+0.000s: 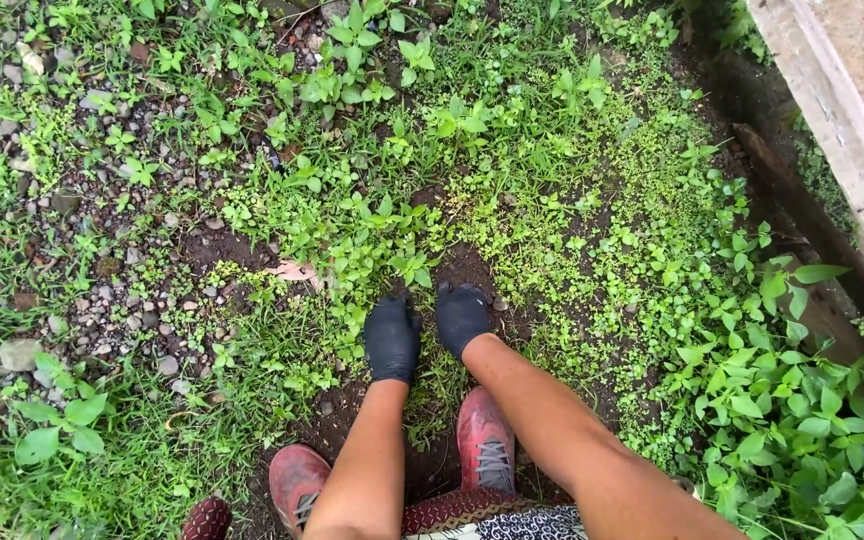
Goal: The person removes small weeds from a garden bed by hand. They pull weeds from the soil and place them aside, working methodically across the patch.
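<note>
Both my hands wear black gloves and reach down into low green weeds growing from dark soil. My left hand is curled, fingers down among the small leafy plants. My right hand sits just beside it, also curled with its fingertips buried in the weeds. Whether either hand grips a stem is hidden by leaves. My forearms are bare, and my red shoes stand on the soil just below the hands.
Gravel and small stones cover the ground to the left. Taller broad-leaved plants crowd the lower right. A weathered concrete edge with a dark trench beside it runs down the right side.
</note>
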